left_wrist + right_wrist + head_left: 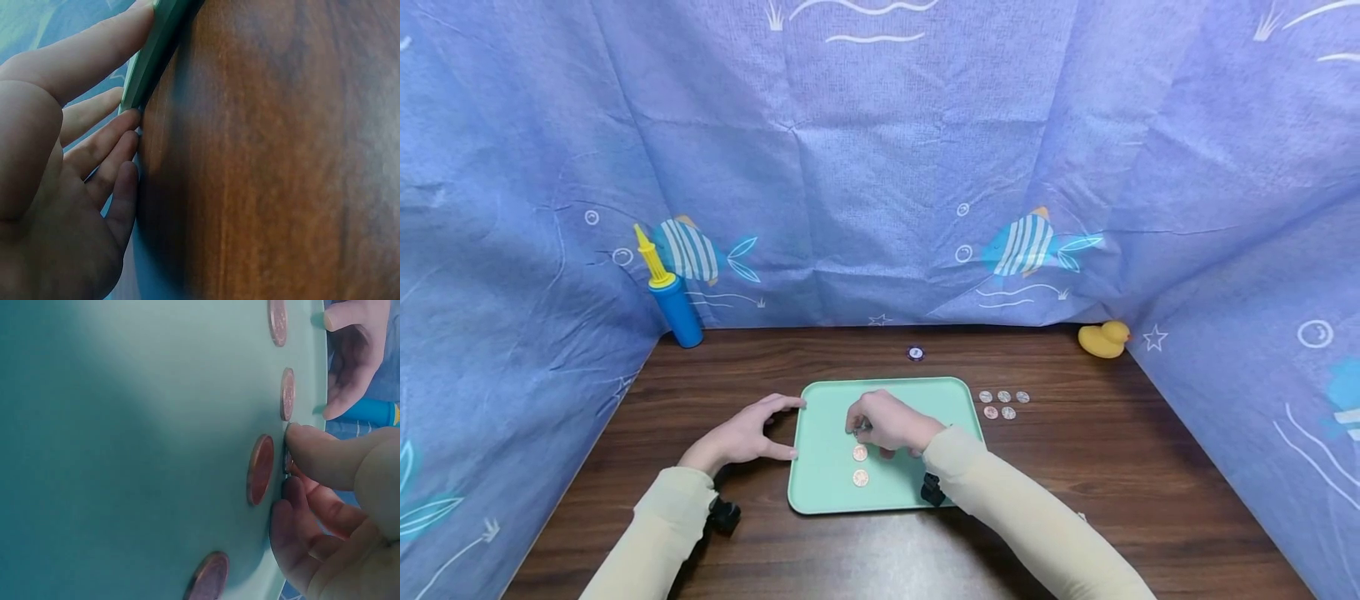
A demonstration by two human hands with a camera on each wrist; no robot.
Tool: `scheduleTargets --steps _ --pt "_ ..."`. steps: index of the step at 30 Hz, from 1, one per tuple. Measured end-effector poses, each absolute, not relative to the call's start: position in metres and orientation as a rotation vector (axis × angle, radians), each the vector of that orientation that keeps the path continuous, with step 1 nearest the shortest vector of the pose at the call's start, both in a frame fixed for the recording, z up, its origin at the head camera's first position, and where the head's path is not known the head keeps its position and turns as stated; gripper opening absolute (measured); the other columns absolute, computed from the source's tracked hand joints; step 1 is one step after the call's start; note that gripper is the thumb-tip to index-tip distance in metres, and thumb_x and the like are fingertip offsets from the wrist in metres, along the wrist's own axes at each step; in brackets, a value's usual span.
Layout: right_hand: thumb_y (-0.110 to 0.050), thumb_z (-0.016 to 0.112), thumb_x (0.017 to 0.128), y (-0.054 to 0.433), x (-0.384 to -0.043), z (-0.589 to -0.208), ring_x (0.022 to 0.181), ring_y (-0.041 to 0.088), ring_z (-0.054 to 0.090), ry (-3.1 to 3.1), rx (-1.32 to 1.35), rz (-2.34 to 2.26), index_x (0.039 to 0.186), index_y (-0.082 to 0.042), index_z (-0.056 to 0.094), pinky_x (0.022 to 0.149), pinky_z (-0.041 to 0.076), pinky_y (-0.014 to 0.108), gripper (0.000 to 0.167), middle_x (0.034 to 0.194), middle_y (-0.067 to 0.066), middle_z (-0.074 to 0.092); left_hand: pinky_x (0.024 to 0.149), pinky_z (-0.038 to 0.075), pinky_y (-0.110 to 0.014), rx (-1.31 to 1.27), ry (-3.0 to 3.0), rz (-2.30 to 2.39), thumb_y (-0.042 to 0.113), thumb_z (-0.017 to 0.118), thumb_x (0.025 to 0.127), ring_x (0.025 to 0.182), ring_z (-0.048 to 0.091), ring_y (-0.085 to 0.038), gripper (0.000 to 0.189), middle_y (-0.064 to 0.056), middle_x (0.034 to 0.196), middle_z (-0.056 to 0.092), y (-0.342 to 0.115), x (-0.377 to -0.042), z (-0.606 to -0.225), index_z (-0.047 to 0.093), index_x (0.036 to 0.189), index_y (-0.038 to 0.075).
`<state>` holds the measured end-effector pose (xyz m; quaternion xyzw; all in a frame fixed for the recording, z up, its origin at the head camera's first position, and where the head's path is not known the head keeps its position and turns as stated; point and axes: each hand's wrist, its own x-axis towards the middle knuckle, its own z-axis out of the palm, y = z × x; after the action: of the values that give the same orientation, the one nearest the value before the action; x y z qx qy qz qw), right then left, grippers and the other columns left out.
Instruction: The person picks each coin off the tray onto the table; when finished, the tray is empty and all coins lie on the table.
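Note:
My right hand (889,420) is over the middle of a light green tray (823,492). Its thumb and fingers pinch a coin (288,460) close to the tray's surface, mostly hidden by the fingertips. Two copper-coloured coins, a nearer one (861,477) and a farther one (860,452), lie on the tray in front of that hand. In the right wrist view another coin (260,470) lies beside the fingers, with one more (209,578) lower down. At the tray's left edge, my left hand (741,433) touches the rim with thumb and forefinger, its fingers extended.
Right of the tray several coins (1003,397) lie in two rows on the dark wooden table (1112,467). Behind the tray is a dark round chip (915,353). A blue and yellow hand pump (679,312) stands back left, a yellow rubber duck (1103,340) back right.

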<state>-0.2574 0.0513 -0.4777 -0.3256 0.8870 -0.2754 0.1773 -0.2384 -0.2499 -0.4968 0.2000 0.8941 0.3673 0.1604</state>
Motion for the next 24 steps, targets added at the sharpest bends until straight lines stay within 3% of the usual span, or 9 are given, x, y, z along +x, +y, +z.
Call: scheduleTargets --steps 4,16,24 --pt "0.002 0.067 0.1 0.0506 -0.2533 -0.4757 0.039 0.012 0.054 2.483 -0.855 -0.805 0.107 -0.011 0.076 0.051 0.053 0.025 0.018 0.105 0.004 0.07 0.118 0.035 -0.062 0.567 2.556 1.048 0.043 0.088 0.086 0.145 0.042 -0.037 0.083 -0.01 0.156 0.048 -0.2499 -0.2382 -0.4968 0.05 0.156 0.017" --pt "0.006 0.062 0.101 0.05 -0.2524 -0.4759 0.039 0.009 0.052 2.511 -0.879 -0.768 0.106 -0.011 0.075 0.048 0.049 0.024 0.022 0.106 0.004 0.067 0.117 0.036 -0.061 0.574 2.558 1.054 0.042 0.088 0.086 0.145 0.043 -0.037 0.083 -0.01 0.156 0.048 -0.2493 -0.2376 -0.4943 0.051 0.155 0.016" --pt "0.0 0.073 0.097 0.0543 -0.2533 -0.4756 0.045 0.007 0.06 2.579 -0.982 -0.706 0.099 -0.015 0.077 0.075 0.053 0.021 0.016 0.098 -0.001 0.065 0.117 0.036 -0.061 0.578 2.557 1.045 0.043 0.088 0.086 0.144 0.043 -0.036 0.083 -0.01 0.156 0.048 -0.25 -0.2386 -0.4967 0.05 0.156 0.017"
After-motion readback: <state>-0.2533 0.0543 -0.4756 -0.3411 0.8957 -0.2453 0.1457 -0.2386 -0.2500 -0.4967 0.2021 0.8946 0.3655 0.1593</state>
